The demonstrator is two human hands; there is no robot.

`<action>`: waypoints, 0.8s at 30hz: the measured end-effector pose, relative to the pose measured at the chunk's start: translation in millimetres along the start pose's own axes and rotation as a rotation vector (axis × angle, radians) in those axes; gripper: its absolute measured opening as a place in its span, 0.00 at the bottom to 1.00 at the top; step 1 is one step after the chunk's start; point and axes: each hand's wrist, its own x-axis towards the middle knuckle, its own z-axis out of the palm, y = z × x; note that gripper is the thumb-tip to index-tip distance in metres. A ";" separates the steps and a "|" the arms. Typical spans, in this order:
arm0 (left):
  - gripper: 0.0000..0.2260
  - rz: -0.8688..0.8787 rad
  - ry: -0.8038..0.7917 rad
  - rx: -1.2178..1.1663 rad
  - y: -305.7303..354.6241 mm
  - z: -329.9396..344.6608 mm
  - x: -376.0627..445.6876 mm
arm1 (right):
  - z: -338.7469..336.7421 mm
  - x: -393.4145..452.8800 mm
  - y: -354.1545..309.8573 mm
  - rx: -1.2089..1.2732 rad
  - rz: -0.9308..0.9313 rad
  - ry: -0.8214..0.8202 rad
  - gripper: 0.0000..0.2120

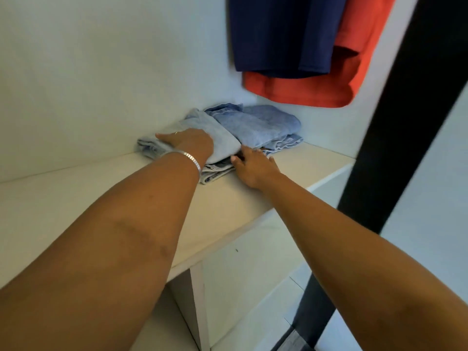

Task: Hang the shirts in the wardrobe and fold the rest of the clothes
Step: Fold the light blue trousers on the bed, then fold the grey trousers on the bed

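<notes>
Folded pale jeans (217,138) lie lengthwise left-to-right under the left hand (190,144).

"How many shirts hang up there?"
"Two. One dark blue shirt (283,34) and one orange shirt (316,89)."
"And the folded jeans?"
"Two that I can tell: light blue jeans (222,140) and darker blue jeans (263,125)."
"How many hands?"
"Two. A left hand (187,144) and a right hand (255,168). One bracelet (190,158), one shelf (76,198)."
</notes>
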 end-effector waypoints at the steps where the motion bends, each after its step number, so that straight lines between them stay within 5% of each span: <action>1: 0.28 -0.052 -0.017 -0.017 11.4 -1.8 -12.7 | -7.4 -16.3 12.8 -0.018 0.036 -0.010 0.30; 4: 0.40 -0.033 0.039 -0.036 31.2 4.4 -37.7 | -18.9 -68.5 47.5 -0.029 0.112 0.055 0.29; 12: 0.29 0.600 0.230 -0.195 113.6 69.7 -220.8 | -42.5 -315.5 125.9 -0.066 0.559 0.213 0.27; 24: 0.27 1.265 -0.224 -0.184 130.5 231.0 -574.9 | 3.8 -740.1 124.2 -0.081 1.414 0.249 0.26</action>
